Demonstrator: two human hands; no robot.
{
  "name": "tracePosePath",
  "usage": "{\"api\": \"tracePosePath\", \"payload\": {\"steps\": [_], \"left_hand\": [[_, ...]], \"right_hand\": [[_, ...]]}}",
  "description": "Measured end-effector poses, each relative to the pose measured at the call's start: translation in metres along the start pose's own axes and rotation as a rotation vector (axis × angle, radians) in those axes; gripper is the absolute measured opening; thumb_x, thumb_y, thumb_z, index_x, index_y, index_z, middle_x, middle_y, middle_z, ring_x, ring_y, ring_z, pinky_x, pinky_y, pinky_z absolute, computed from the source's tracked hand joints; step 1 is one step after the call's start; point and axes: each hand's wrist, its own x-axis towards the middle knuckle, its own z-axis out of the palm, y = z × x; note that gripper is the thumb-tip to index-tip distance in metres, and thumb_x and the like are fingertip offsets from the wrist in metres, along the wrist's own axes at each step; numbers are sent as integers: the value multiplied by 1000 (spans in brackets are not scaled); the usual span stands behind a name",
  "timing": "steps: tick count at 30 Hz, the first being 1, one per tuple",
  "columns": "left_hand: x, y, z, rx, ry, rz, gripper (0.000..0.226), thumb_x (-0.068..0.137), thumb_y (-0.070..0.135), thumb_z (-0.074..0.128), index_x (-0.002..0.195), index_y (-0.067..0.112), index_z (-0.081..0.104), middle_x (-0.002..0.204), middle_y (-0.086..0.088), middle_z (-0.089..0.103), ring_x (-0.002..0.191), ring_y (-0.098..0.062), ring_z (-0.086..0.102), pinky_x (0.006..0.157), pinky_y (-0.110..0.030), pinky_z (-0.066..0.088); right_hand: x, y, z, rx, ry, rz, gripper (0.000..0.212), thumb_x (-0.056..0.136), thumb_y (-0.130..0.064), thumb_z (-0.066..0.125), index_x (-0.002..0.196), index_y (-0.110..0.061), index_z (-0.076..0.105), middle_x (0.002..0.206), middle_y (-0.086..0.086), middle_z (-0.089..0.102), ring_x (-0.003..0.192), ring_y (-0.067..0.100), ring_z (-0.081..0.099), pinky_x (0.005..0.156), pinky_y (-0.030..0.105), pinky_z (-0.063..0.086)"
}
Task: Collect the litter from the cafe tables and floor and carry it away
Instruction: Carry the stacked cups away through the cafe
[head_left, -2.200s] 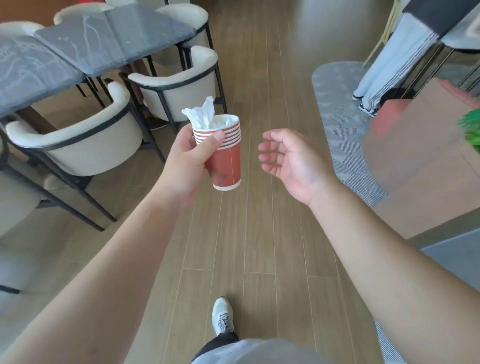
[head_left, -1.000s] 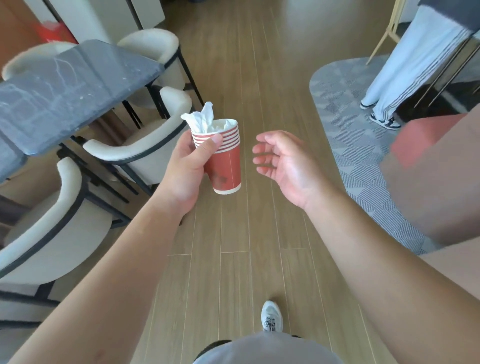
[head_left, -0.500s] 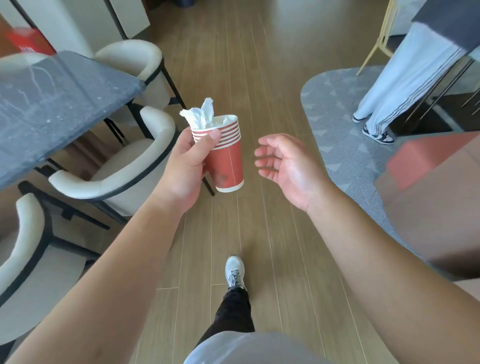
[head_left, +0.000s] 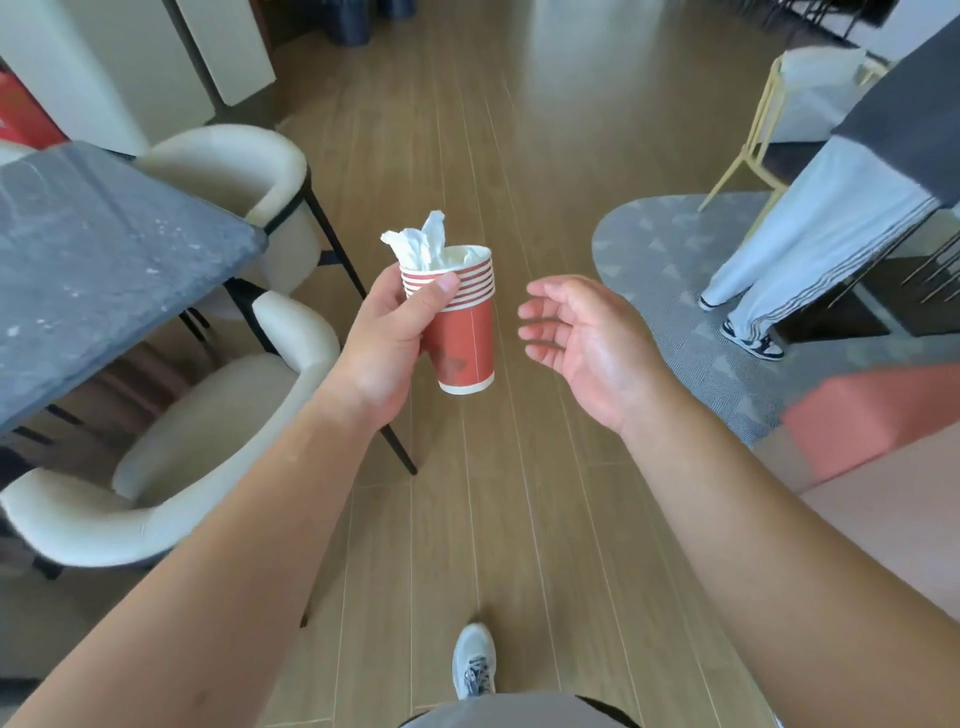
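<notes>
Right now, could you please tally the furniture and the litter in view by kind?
Cup stacks: 1, red, in the left hand, rims too blurred to count
Tissues: 1 wad in the top cup
Cream chairs: 2
Yellow chairs: 1
Tables: 1
Total: 6

Setting: café seating area, indoor.
Seating: cream padded armchairs (head_left: 208, 415) on black metal frames, 9 o'clock, drawn up to the counter.
Counter: dark grey stone-look top (head_left: 93, 270), 10 o'clock.
Floor: wood-look planks (head_left: 519, 493); grey patterned rug (head_left: 675, 260), 2 o'clock.
Other seating: yellow-framed chair (head_left: 753, 130), 1 o'clock.
Occupant: standing person's legs (head_left: 789, 260), 2 o'clock.
</notes>
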Motion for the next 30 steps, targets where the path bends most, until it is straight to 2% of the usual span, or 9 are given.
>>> {"api": "tracePosePath", "payload": {"steps": [4,9,13,18,23,30], "left_hand": [[48,9,-15,13,-12,19,57,90,37,65,139,9,55,127,-9,70,115,-23,68,94,-36,54],[95,12,-22,10,-6,21,71,81,46,72,139,11,54,123,-3,71,111,-18,69,85,-29,54],[135,3,-21,35,5,-4,60,87,39,68,138,11,54,127,-7,71,115,-22,68,89,-33,53],[202,-4,-22,59,23,3,59,88,36,66,139,10,54,130,-10,69,117,-23,68,90,-30,54],[295,5,-13,78,58,36,44,90,34,66,130,16,60,117,1,74,109,-16,70,83,-24,55],[412,19,11,124,87,44,51,90,36,66,135,13,57,121,-2,73,110,-18,70,83,-26,55]], "right_hand": [[43,-12,11,-3,-7,-15,23,74,-30,61,91,-16,68,81,1,68,71,16,63,65,29,50],[92,-23,14,0,-9,-40,25,73,-30,60,92,-15,68,81,1,68,71,16,64,65,29,51],[135,-26,9,13,-21,-30,24,72,-30,61,90,-16,68,80,2,68,70,17,63,64,28,51],[210,-31,-1,44,-38,-10,25,74,-29,60,93,-14,68,82,2,67,72,16,64,65,29,51],[305,-53,-14,63,-90,-9,24,75,-30,60,92,-16,68,83,2,68,72,16,64,66,29,51],[420,-99,-34,67,-140,2,26,73,-30,60,92,-15,68,81,3,68,72,17,63,65,29,51]]}}
